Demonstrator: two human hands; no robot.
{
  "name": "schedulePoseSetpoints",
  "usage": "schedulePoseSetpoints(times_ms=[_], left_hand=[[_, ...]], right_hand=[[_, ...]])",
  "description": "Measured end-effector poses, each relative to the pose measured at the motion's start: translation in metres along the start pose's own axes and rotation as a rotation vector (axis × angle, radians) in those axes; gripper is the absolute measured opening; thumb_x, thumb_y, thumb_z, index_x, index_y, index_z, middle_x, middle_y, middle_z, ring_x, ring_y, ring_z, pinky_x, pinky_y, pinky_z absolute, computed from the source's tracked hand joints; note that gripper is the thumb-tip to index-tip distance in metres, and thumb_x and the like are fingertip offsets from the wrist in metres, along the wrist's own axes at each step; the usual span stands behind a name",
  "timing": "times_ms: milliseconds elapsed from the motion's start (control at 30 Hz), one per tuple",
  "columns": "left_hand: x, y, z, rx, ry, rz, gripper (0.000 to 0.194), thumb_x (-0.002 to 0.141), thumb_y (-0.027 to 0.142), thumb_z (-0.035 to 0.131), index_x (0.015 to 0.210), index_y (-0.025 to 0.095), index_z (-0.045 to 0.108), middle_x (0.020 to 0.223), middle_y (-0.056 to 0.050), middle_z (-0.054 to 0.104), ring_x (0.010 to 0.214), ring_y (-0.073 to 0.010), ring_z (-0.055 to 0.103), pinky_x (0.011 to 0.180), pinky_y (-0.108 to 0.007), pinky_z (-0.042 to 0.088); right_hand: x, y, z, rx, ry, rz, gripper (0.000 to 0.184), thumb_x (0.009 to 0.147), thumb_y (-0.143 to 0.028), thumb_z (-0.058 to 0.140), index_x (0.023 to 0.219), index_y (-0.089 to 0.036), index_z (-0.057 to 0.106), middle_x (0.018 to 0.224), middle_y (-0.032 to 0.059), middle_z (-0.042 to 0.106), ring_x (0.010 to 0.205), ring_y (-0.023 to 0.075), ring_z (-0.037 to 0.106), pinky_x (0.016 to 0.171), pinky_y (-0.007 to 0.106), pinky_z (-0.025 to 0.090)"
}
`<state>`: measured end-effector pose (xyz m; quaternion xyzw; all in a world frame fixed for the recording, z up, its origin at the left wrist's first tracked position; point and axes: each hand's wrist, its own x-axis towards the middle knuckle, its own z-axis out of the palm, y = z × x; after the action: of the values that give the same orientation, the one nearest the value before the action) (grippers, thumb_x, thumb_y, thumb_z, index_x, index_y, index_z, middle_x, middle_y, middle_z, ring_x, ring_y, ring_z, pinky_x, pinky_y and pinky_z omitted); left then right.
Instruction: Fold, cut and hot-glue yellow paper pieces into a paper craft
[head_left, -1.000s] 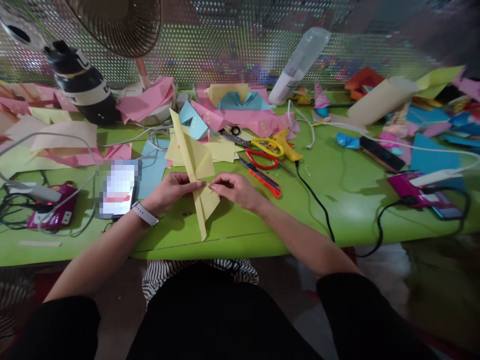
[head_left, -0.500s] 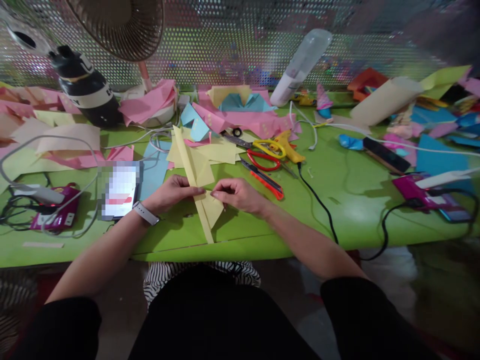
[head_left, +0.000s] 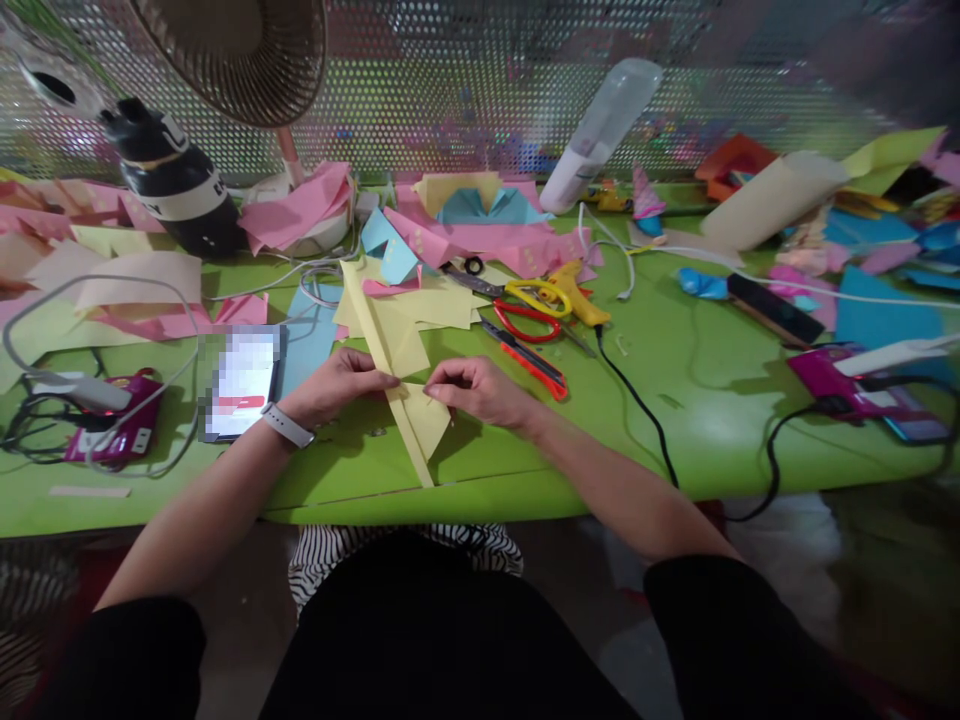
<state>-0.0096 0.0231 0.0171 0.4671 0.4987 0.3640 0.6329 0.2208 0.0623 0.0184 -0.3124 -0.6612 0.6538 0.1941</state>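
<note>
Yellow folded paper, a long narrow strip with flaps spreading to its right, slants over the near part of the green surface. The left hand grips the strip around mid-length, thumb on top, while the right hand pinches a flap's edge between thumb and forefinger. Just beyond the right hand lie a red-handled cutter, scissors and a yellow glue gun.
</note>
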Motion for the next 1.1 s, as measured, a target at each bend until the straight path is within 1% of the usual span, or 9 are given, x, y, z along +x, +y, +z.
schedulePoseSetpoints(times_ms=[233,367,467,567,667,733,833,933,1100], left_hand=[[-0.001,0.003,0.000,-0.086,0.019,-0.023,0.024,0.068,0.035,0.085,0.070,0.013,0.077,0.075,-0.008,0.076,0.067,-0.0142,0.067,0.068,-0.027,0.056],[-0.001,0.004,0.009,-0.163,0.087,0.013,0.029,0.074,0.041,0.083,0.086,0.014,0.078,0.083,-0.006,0.076,0.072,-0.0125,0.067,0.069,-0.025,0.056],[-0.003,0.007,0.015,-0.185,0.134,0.006,0.024,0.077,0.036,0.081,0.087,0.015,0.078,0.078,-0.004,0.074,0.067,-0.0104,0.065,0.065,-0.022,0.054],[-0.004,0.011,0.014,-0.202,0.128,-0.039,0.017,0.079,0.031,0.079,0.079,0.014,0.076,0.067,-0.002,0.069,0.058,-0.0080,0.060,0.055,-0.019,0.048],[-0.007,0.013,0.009,-0.185,0.059,-0.070,0.017,0.078,0.029,0.080,0.073,0.014,0.075,0.060,-0.001,0.066,0.050,-0.0062,0.055,0.048,-0.017,0.042],[-0.008,0.012,0.008,-0.191,-0.009,-0.104,0.017,0.076,0.029,0.082,0.074,0.013,0.076,0.061,-0.002,0.067,0.050,-0.0076,0.058,0.048,-0.018,0.045],[-0.009,0.011,0.009,-0.258,-0.105,-0.157,0.022,0.075,0.032,0.082,0.079,0.012,0.076,0.070,-0.006,0.073,0.059,-0.0127,0.066,0.056,-0.023,0.053],[-0.008,0.009,0.010,-0.343,-0.158,-0.137,0.024,0.077,0.032,0.081,0.086,0.011,0.076,0.078,-0.009,0.076,0.068,-0.0159,0.071,0.064,-0.026,0.057],[-0.005,0.004,0.006,-0.334,-0.116,-0.073,0.024,0.075,0.026,0.084,0.092,0.012,0.075,0.082,-0.006,0.076,0.066,-0.0129,0.070,0.063,-0.024,0.056]], right_hand=[[0.001,0.004,-0.001,0.057,0.015,-0.026,0.017,0.080,-0.035,0.071,0.076,-0.018,0.069,0.061,-0.0026,0.064,0.050,0.0091,0.057,0.049,0.024,0.047],[0.002,0.006,0.000,0.070,0.043,-0.029,0.027,0.084,-0.043,0.070,0.087,-0.017,0.071,0.061,-0.0011,0.065,0.050,0.0105,0.059,0.050,0.026,0.049],[0.001,0.006,-0.003,-0.018,0.020,-0.056,0.031,0.088,-0.047,0.066,0.088,-0.017,0.072,0.068,0.0031,0.069,0.057,0.0133,0.065,0.052,0.028,0.052],[0.001,0.005,-0.011,-0.257,0.228,-0.295,0.025,0.090,-0.041,0.065,0.101,-0.020,0.073,0.089,0.0063,0.072,0.074,0.0170,0.068,0.064,0.035,0.059],[0.000,0.003,-0.017,-0.624,0.475,-0.566,0.028,0.089,-0.030,0.068,0.117,-0.030,0.071,0.121,0.0060,0.067,0.114,0.0248,0.063,0.094,0.049,0.057],[-0.002,0.002,-0.016,-0.809,0.422,-0.628,0.029,0.090,-0.026,0.068,0.116,-0.037,0.073,0.138,0.0010,0.059,0.135,0.0271,0.049,0.109,0.054,0.047],[-0.007,0.000,-0.012,-0.928,0.291,-0.632,0.028,0.091,-0.025,0.067,0.112,-0.043,0.074,0.148,-0.0071,0.054,0.143,0.0263,0.040,0.117,0.053,0.040],[-0.011,-0.001,-0.008,-0.947,0.287,-0.612,0.029,0.093,-0.026,0.066,0.115,-0.046,0.072,0.147,-0.0098,0.055,0.141,0.0256,0.043,0.118,0.051,0.040],[-0.009,0.001,-0.010,-0.953,0.286,-0.690,0.027,0.093,-0.025,0.067,0.110,-0.044,0.075,0.142,-0.0079,0.060,0.137,0.0241,0.048,0.116,0.052,0.041]])
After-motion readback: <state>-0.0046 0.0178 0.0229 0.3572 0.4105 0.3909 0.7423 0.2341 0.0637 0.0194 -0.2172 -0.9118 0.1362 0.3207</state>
